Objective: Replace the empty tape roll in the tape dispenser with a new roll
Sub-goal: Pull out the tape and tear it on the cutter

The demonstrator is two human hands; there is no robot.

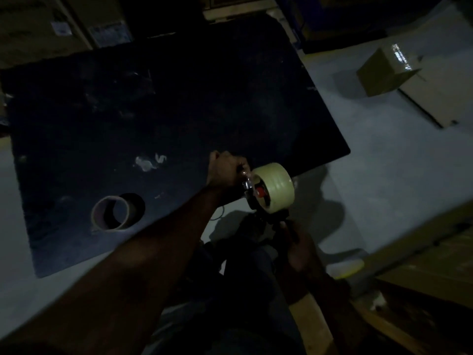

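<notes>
Pale new roll (275, 185) sits in the one dispenser (258, 201), right hand (298, 248) gripping its handle; left hand (226, 170) pinches the tape end; one empty core (112, 212) lower left.

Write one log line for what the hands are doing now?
new roll on dispenser | left hand at dispenser's front | right hand gripping handle | empty core on dark mat

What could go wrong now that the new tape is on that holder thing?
The left hand grips near the shiny front end of the tape dispenser, where a cutter may sit, so fingers could get nicked. The new roll may not be seated and could slip off. It is very dark, so the loose tape end is hard to see.
</notes>
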